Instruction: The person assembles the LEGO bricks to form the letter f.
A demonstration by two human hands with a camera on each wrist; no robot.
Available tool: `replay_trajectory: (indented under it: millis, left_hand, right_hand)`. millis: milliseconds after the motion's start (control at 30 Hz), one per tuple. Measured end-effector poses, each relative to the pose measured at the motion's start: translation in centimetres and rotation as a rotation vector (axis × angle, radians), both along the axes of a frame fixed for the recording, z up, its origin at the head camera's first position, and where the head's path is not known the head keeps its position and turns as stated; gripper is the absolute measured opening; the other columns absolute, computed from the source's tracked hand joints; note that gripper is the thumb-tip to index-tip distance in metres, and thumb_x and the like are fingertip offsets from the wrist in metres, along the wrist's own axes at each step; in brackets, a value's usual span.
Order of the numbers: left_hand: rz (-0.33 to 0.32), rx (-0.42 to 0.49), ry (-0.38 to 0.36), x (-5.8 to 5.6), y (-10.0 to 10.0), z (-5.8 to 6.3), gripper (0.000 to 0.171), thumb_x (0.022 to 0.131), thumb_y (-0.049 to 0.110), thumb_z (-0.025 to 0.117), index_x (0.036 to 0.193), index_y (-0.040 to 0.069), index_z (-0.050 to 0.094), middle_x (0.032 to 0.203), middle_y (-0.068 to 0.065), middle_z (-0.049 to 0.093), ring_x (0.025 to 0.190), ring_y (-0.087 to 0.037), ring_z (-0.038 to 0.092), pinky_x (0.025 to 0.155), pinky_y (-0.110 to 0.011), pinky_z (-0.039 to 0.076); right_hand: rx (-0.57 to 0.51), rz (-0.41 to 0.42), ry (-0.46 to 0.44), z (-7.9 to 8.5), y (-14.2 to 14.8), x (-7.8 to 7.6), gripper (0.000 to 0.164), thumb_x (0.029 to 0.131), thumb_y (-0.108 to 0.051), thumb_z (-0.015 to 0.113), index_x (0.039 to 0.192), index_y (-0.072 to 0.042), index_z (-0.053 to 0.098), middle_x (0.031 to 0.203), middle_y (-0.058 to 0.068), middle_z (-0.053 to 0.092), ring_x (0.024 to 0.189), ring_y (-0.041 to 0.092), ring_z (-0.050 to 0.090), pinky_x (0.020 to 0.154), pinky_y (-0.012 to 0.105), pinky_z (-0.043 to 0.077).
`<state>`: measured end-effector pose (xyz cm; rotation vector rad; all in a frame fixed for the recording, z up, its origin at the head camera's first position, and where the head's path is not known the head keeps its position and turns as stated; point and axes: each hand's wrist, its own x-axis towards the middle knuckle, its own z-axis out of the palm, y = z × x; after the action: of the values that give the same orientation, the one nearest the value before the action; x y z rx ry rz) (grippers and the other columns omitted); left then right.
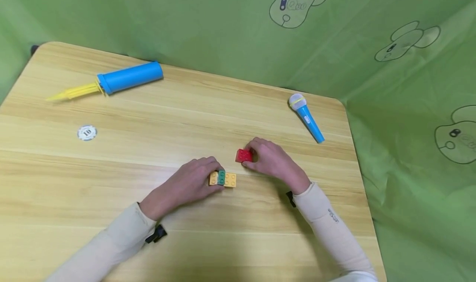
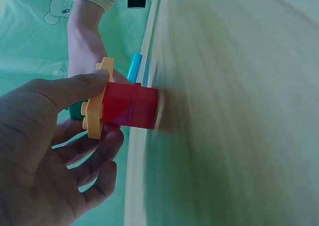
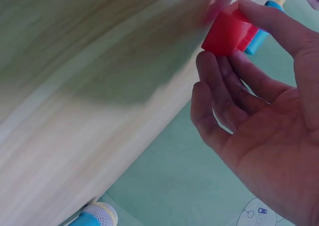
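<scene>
My left hand (image 1: 187, 180) grips a toy-brick piece, a yellow plate (image 1: 231, 180) with a green brick (image 1: 221, 177) on top, between thumb and fingers. In the left wrist view the thumb presses on the yellow plate's edge, and red block faces (image 2: 130, 106) show on its table side, close over the tabletop. My right hand (image 1: 271, 160) pinches a red toy brick (image 1: 243, 155) just beyond and to the right of the yellow plate. The right wrist view shows thumb and fingertips on opposite sides of this red brick (image 3: 227, 34).
On the wooden table (image 1: 167, 120) a blue hand pump (image 1: 132, 77) with a yellow nozzle lies at the back left. Nearer is a round chip (image 1: 87, 132) marked 10. A blue toy microphone (image 1: 306, 117) lies at the back right. Green curtain (image 1: 223, 29) surrounds the far edges.
</scene>
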<state>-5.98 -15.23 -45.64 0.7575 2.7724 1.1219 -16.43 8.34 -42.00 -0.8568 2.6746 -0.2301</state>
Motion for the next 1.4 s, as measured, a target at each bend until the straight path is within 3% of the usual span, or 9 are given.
replay_trajectory:
  millis: [433, 967, 1400]
  left_hand:
    - [0.002, -0.004, -0.012, -0.2, 0.0, -0.1, 0.036, 0.082, 0.031, 0.083, 0.108, 0.009, 0.070, 0.100, 0.003, 0.066, 0.082, -0.010, 0.058, 0.076, -0.030, 0.051]
    - [0.002, 0.014, -0.004, -0.2, -0.2, -0.1, 0.037, 0.082, 0.030, 0.084, 0.108, 0.008, 0.071, 0.100, 0.001, 0.066, 0.081, -0.012, 0.059, 0.075, -0.030, 0.051]
    - [-0.008, 0.036, -0.026, -0.4, -0.3, -0.3, 0.038, 0.082, 0.029, 0.084, 0.110, 0.007, 0.071, 0.101, 0.001, 0.066, 0.083, -0.012, 0.060, 0.076, -0.029, 0.053]
  right_hand:
    - [-0.012, 0.062, 0.072, 1.3, -0.3, 1.1, 0.042, 0.082, -0.031, 0.082, 0.111, -0.004, 0.068, 0.095, 0.003, 0.063, 0.079, 0.017, 0.055, 0.070, 0.032, 0.051]
    - [-0.089, 0.110, 0.090, 4.7, -1.0, 3.3, 0.036, 0.079, -0.024, 0.084, 0.108, -0.008, 0.069, 0.098, 0.002, 0.064, 0.088, 0.024, 0.064, 0.075, 0.034, 0.054]
    - [-0.141, 0.210, 0.178, 5.7, -1.5, 4.9, 0.036, 0.079, -0.027, 0.085, 0.107, -0.010, 0.070, 0.096, -0.002, 0.063, 0.080, 0.013, 0.058, 0.071, 0.028, 0.053]
